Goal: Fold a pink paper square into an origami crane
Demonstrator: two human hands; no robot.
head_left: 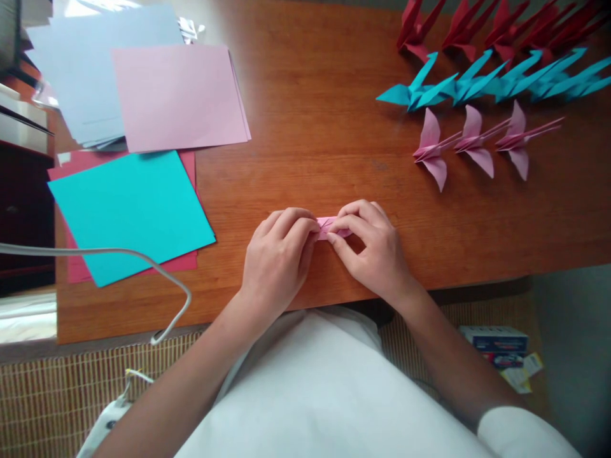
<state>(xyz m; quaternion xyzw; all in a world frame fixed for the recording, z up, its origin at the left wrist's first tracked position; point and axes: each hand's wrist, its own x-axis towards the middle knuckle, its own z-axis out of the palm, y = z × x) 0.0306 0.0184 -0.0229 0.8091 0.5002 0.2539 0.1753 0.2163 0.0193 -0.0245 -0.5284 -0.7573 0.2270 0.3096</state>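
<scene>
A small folded pink paper (pixel 326 224) lies between my two hands near the front edge of the wooden table. My left hand (pixel 281 248) pinches its left end, fingers bent over it and partly hiding it. At its right end my right hand (pixel 371 245) grips with thumb and forefinger, the other fingers curled above. Crease lines show on the bit of paper visible between the fingertips. Off to the right stand folded pink paper cranes (pixel 470 141) in a row, with wings spread.
Behind the pink cranes are rows of blue cranes (pixel 427 86) and red cranes (pixel 416 30). On the left lie pink sheets (pixel 181 98), grey-blue sheets (pixel 95 70) and turquoise paper (pixel 133 216) over red paper (pixel 79 267). A white cable (pixel 119 250) crosses the table's left front corner.
</scene>
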